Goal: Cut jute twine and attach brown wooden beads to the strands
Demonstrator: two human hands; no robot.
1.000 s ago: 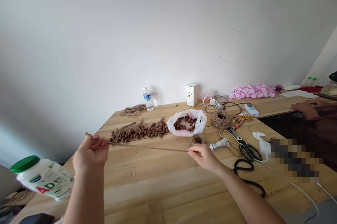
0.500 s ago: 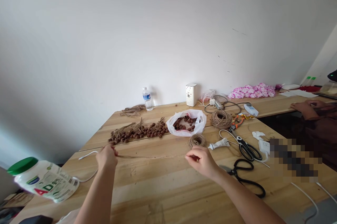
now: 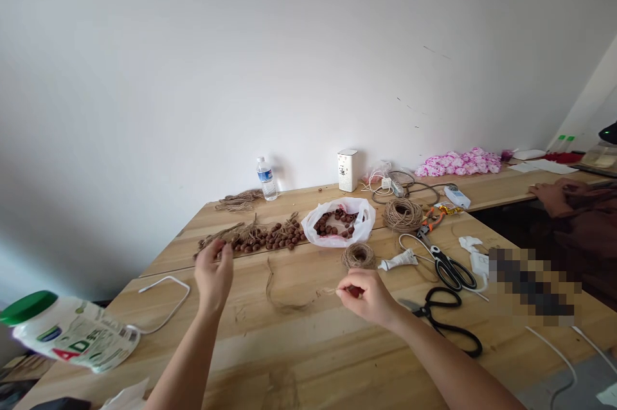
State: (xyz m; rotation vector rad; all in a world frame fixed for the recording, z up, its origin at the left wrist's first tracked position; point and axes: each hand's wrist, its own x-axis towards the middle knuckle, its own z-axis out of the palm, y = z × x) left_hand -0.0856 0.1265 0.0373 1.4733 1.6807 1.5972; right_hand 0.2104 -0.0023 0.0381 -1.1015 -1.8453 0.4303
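Here, the right hand [image 3: 370, 295] pinches twine [image 3: 288, 307]; the left hand [image 3: 214, 276] seems loosely parted.

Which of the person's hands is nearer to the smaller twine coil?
Right. The right hand is just on the near side of the smaller twine coil; the left hand is well to its left, by the row of brown beads.
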